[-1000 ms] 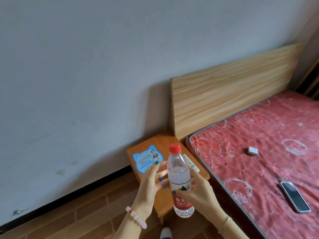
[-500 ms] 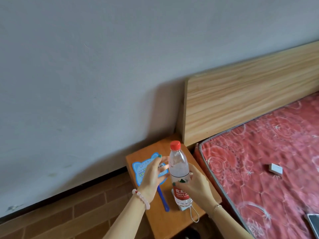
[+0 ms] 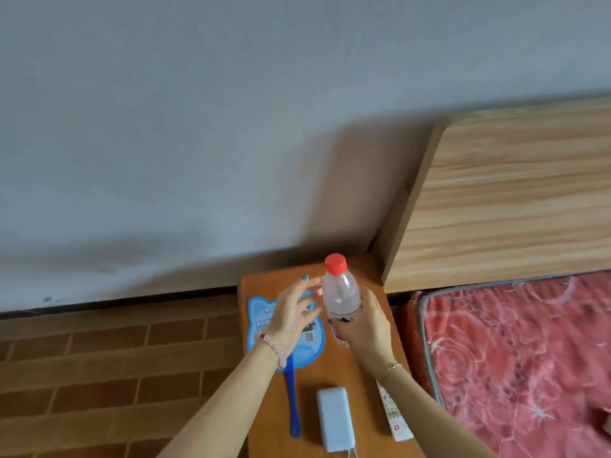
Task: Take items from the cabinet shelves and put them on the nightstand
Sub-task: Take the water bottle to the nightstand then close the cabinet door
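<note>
Orange wooden nightstand [image 3: 340, 371]: blue cat-shaped fan [image 3: 309, 342] on its left, pale blue power bank [image 3: 334, 418] and white remote [image 3: 395, 414] at its front. Clear red-capped plastic bottle [image 3: 341, 292] upright over its back. Right hand [image 3: 363, 328] grips the bottle and covers the label. Left hand [image 3: 291, 319] spread wide beside it. Fan print too blurred to read.

Grey wall [image 3: 231, 127], brown brick-pattern floor [image 3: 99, 375], pale wooden headboard [image 3: 512, 200], red patterned mattress [image 3: 529, 358]
</note>
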`<state>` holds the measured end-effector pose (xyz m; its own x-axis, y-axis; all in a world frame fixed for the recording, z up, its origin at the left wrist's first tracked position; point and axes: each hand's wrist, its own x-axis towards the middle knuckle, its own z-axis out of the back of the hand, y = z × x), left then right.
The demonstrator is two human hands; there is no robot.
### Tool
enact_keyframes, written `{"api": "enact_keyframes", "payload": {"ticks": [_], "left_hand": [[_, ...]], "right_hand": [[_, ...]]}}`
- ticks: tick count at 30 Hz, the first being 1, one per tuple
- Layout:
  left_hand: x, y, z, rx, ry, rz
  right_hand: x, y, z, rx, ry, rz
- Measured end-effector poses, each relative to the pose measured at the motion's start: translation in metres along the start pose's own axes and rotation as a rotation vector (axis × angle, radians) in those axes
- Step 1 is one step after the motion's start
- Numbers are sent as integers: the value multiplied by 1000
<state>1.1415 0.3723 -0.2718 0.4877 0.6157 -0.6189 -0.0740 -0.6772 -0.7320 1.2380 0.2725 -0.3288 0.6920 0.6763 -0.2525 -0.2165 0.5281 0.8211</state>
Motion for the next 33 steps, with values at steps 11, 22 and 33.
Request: {"api": "enact_keyframes", "payload": {"ticks": [11, 22, 33], "left_hand": [[61, 19, -29, 69, -24, 6], [73, 31, -31, 180, 13, 4], [40, 17, -28, 601, 91, 41]], "right_hand": [[67, -42, -9, 34, 28, -20], [77, -62, -8, 54, 55, -33], [61, -53, 27, -194, 204, -2]]}}
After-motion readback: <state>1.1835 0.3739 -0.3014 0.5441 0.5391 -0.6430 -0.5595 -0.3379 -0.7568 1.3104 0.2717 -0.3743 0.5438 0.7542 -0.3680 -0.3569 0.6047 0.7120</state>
